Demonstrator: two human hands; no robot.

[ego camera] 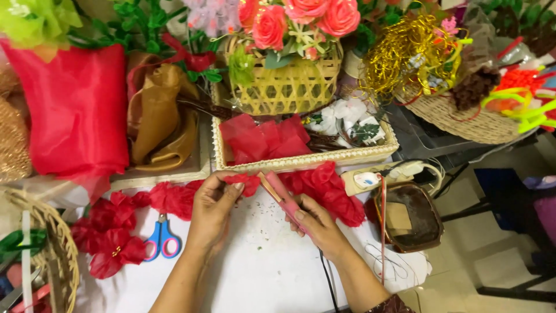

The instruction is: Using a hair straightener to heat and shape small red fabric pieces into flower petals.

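White tabletop (260,266), crinkly red fabric petal (250,183)

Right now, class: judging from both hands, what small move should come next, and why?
Probably bring the pink tool tip onto the red fabric piece. The right hand aims the tool's tip at that piece, which the left hand pinches just above the white table; tip and fabric look nearly touching.

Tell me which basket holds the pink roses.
The upright woven bamboo basket at top centre; the round wicker basket at right holds gold ribbon instead.
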